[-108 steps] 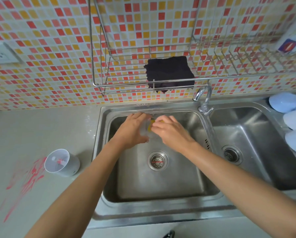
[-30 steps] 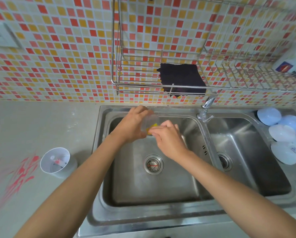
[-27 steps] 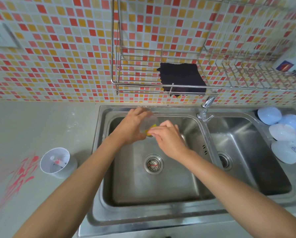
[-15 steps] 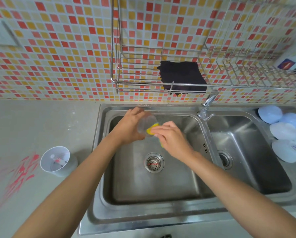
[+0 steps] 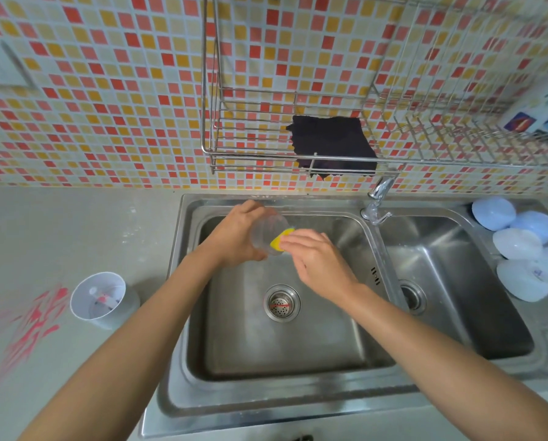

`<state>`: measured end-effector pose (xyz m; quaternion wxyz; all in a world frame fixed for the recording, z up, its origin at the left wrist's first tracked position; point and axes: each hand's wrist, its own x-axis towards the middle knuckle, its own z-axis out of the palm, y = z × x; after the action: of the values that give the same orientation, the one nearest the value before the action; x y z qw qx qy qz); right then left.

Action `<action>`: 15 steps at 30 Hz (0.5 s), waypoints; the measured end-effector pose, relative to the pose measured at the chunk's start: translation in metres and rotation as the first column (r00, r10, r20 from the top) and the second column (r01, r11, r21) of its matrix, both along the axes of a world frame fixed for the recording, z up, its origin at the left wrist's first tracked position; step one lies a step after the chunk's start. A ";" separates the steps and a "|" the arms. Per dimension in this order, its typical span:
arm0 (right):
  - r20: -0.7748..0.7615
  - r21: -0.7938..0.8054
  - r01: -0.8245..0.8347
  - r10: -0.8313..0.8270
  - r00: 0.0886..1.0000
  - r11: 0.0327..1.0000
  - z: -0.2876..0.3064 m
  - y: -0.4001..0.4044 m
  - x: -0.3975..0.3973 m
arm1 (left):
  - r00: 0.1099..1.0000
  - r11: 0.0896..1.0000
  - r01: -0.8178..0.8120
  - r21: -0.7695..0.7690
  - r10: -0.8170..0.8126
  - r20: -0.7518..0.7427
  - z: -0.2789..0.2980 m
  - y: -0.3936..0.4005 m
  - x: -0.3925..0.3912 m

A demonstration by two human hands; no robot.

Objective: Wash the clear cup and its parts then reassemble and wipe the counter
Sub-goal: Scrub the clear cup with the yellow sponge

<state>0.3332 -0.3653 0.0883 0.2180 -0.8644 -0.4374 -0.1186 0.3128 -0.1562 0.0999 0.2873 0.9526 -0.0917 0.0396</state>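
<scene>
Left hand (image 5: 234,237) grips the clear cup (image 5: 268,232), tipped on its side over the far part of the left sink basin (image 5: 285,345). Right hand (image 5: 317,262) fingers (image 5: 293,241) pinch a yellow sponge (image 5: 280,240) at the cup mouth. White cup part (image 5: 102,299) stands on the bench (image 5: 75,237) left of the sink, beside red smears (image 5: 34,319). Dark cloth (image 5: 331,144) hangs in the wall rack (image 5: 250,154).

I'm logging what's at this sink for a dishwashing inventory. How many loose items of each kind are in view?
Clear cup, held by the left hand: 1
Yellow sponge, under the right hand: 1
White cup part on the counter: 1
Dark cloth on the wire rack: 1
Pale upturned bowls right of the sink: at least 6
Carton on the rack: 1
Total: at least 11
</scene>
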 end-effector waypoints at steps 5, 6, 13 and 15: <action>-0.158 0.076 -0.047 0.059 0.986 0.996 0.000 -0.002 -0.008 | 0.999 0.999 0.034 0.018 -0.034 -0.023 -0.002 0.001 -0.003; -0.052 0.012 -0.069 0.070 0.996 0.998 0.001 -0.006 -0.001 | 0.999 0.999 0.032 0.003 -0.031 -0.028 -0.001 0.000 -0.003; 0.294 -0.092 -0.038 0.063 0.954 0.995 -0.002 -0.011 0.021 | 0.997 0.988 -0.026 -0.154 0.015 -0.073 0.006 -0.004 0.001; 0.308 -0.020 -0.028 0.033 0.951 0.999 0.000 -0.008 0.023 | 0.996 0.970 -0.058 -0.234 0.042 -0.077 0.005 -0.006 -0.002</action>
<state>0.3567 -0.3736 0.0885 0.1420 -0.8300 -0.4804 -0.2454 0.3109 -0.1618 0.1047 0.4006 0.9145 -0.0520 0.0235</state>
